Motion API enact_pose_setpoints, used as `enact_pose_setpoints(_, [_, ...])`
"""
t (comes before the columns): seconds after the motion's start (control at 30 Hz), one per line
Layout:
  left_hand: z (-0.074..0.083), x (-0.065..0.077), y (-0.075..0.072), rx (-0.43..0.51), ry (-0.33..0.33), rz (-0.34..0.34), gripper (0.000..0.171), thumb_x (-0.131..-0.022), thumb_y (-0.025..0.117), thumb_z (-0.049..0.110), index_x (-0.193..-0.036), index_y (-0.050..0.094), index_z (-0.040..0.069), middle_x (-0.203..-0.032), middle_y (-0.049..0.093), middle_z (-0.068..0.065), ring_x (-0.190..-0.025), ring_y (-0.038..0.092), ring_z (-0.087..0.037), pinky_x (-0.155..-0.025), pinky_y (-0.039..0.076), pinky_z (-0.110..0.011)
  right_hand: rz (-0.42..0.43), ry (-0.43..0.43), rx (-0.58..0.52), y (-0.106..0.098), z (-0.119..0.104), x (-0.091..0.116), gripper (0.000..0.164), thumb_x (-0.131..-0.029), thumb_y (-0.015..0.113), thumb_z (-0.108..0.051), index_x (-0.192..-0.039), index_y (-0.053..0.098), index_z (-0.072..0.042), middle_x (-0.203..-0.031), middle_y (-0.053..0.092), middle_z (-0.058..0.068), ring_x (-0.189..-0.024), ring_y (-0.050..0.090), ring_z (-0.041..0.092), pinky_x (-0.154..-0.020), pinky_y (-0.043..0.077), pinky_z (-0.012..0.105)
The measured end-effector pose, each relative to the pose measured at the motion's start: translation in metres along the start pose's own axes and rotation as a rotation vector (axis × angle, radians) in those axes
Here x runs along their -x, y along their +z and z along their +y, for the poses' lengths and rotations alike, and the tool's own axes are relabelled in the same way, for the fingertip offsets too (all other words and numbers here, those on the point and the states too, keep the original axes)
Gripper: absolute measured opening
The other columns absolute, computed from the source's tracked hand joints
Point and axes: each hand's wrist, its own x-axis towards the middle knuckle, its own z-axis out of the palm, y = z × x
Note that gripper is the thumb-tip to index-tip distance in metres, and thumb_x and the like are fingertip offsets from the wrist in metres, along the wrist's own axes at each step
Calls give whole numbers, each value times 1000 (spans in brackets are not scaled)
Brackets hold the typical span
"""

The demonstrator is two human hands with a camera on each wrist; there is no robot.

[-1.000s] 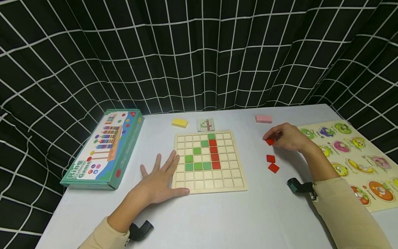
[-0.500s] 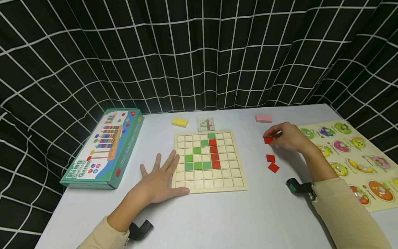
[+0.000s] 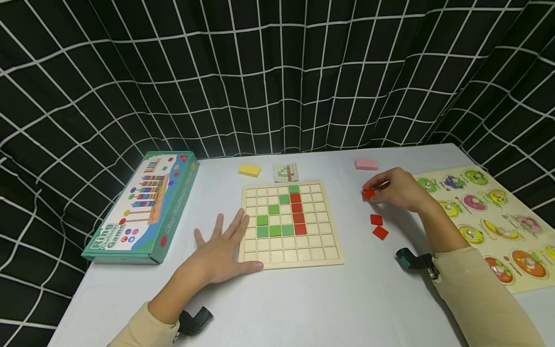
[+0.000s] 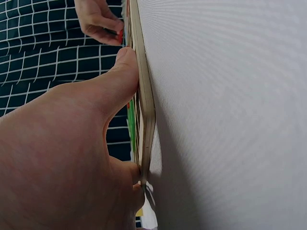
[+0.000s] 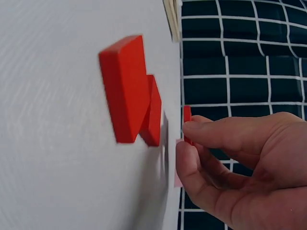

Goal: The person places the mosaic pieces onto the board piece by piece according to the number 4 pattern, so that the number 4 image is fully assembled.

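Between thumb and fingers my right hand [image 3: 398,189] pinches a red square tile [image 3: 368,193], to the right of the wooden grid board [image 3: 321,253]. Two more red tiles [image 3: 376,220] lie on the table below that hand; in the right wrist view these red tiles [image 5: 120,93] appear large and close. My left hand [image 3: 221,253] rests with spread fingers at the board's lower left corner, thumb on its front edge. On the board, green tiles [image 3: 274,209] form a diagonal and a row, and red tiles [image 3: 297,207] fill part of one column.
Behind the board lie a small pattern card [image 3: 285,172], a yellow block [image 3: 249,170] and a pink block [image 3: 366,165]. A boxed ring game [image 3: 143,207] stands at left. At right is a fruit-picture board [image 3: 477,202]. Black gridded cloth [image 3: 260,72] hangs behind the white table [image 3: 303,303].
My right hand has moved slightly left with the red tile pinched in it. The left hand stays at the board's corner.
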Motion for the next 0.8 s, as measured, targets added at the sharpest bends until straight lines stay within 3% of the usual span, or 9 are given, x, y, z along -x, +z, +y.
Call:
enact_pose_setpoints(0.2, [0, 0, 1, -8, 4, 4, 119, -83, 59, 85, -169, 9, 20, -177, -4, 3, -160, -5, -47, -104, -1, -92, -2, -8, -16, 2, -13, 4, 34, -87, 81, -10, -119, 77, -2, -115, 71, 21, -99, 56, 31, -71, 52, 29])
enact_pose_setpoints(0.8, [-1, -1, 5, 17, 6, 8, 118, -83, 61, 84, -169, 9, 22, -177, -5, 6, -160, -8, -45, -105, -3, -91, -32, -68, -71, 18, -47, 13, 33, -80, 83, -2, -112, 81, -6, -93, 73, 9, -87, 59, 25, -68, 51, 28])
